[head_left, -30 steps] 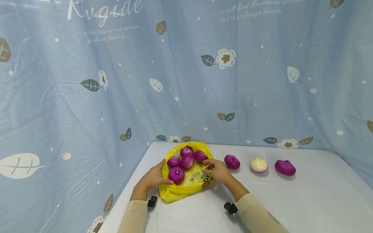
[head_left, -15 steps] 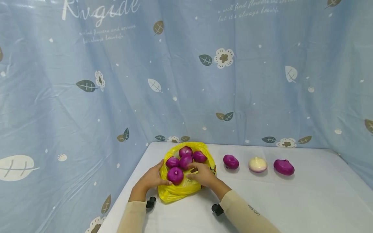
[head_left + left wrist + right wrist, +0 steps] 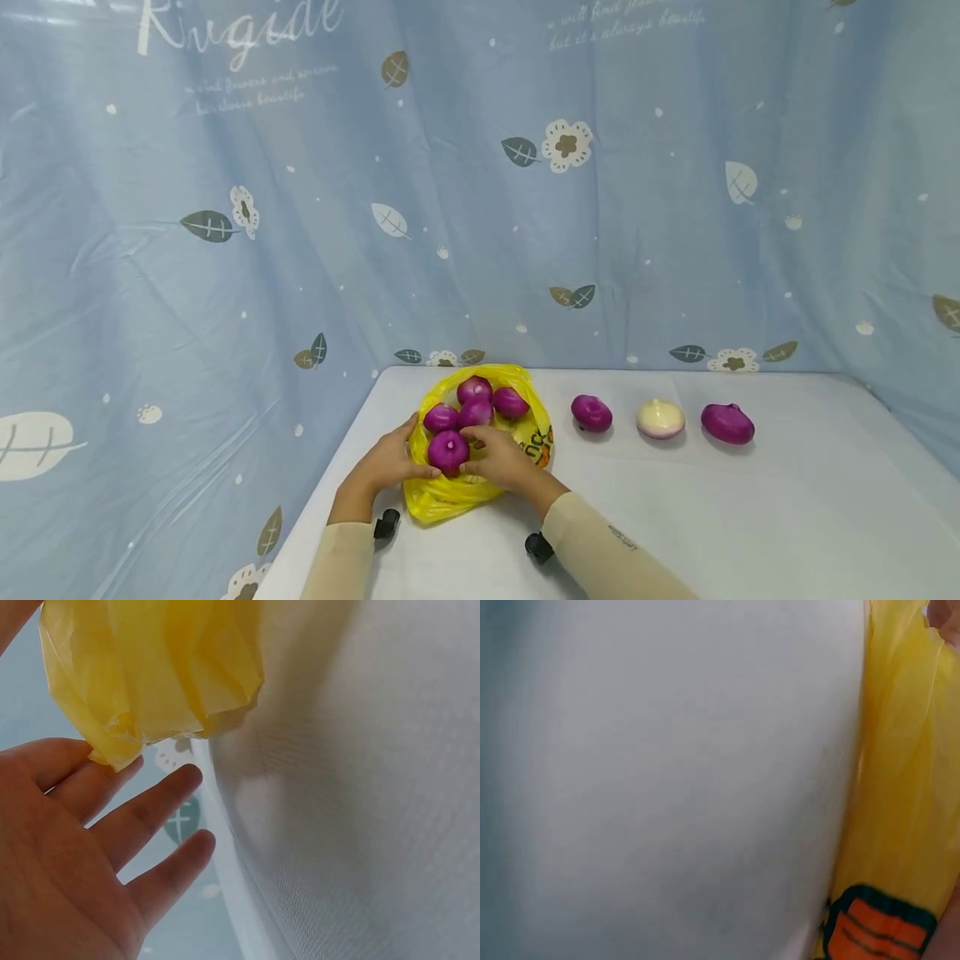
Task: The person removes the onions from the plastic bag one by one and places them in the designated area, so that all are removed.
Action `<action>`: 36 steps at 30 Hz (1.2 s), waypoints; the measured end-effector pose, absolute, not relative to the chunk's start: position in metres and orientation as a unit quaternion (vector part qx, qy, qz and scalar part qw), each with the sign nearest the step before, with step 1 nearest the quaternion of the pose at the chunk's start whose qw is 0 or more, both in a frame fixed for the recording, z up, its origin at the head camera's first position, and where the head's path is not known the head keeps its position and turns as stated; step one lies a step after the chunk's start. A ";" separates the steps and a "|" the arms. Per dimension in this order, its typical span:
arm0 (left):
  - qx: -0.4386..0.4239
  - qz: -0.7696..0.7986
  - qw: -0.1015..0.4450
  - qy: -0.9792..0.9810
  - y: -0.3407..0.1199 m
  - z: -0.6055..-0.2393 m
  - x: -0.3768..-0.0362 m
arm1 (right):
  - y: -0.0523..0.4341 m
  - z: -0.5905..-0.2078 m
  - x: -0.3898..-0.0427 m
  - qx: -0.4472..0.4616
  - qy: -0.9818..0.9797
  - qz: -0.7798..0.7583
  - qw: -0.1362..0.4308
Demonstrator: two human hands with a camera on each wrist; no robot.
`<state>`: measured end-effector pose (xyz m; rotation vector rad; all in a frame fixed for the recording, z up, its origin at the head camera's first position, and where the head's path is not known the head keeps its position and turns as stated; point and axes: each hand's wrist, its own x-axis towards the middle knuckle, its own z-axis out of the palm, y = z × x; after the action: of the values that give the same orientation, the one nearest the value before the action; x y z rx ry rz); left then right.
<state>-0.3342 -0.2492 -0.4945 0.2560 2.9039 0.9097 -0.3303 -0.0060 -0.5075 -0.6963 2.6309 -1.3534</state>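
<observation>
A yellow plastic bag (image 3: 431,504) lies with its mouth turned up, and several red onions sit in it. My left hand (image 3: 386,461) is at the bag's left rim. In the left wrist view its fingers (image 3: 142,817) are straight and spread, with the upper ones touching the yellow plastic. My right hand (image 3: 504,457) reaches into the bag from the right. Its thumb and index finger grip the right side of the nearest red onion (image 3: 447,453). The right wrist view shows mainly the bag's printed side (image 3: 900,787) and white tabletop.
To the right of the bag, a red onion (image 3: 592,413), a pale, whitish onion (image 3: 661,419) and another red onion (image 3: 727,423) stand in a row on the white table (image 3: 750,517). A blue patterned curtain (image 3: 480,183) hangs behind and to the left.
My right hand has moved left from the bag's right rim, across its inside, to the nearest red onion. My left hand stays at the left rim. The head view has shifted slightly.
</observation>
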 end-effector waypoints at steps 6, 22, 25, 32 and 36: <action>0.075 0.295 0.047 0.951 -0.248 -0.495 -0.335 | -0.014 -0.507 -0.332 -0.231 0.873 -0.428 0.041; 0.086 0.298 0.043 0.950 -0.249 -0.496 -0.335 | -0.030 -0.515 -0.329 -0.212 0.906 -0.366 0.017; 0.085 0.299 0.045 0.949 -0.247 -0.495 -0.334 | -0.031 -0.516 -0.328 -0.198 0.909 -0.366 0.022; 0.084 0.299 0.047 0.949 -0.247 -0.492 -0.332 | -0.028 -0.510 -0.321 -0.179 0.901 -0.393 0.028; 0.080 0.294 0.047 0.951 -0.249 -0.493 -0.333 | -0.023 -0.506 -0.318 -0.175 0.895 -0.410 0.035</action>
<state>-0.3330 -0.2490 -0.4934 0.2453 2.9024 0.8986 -0.3176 -0.0226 -0.5058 -0.5381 2.7501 -1.2595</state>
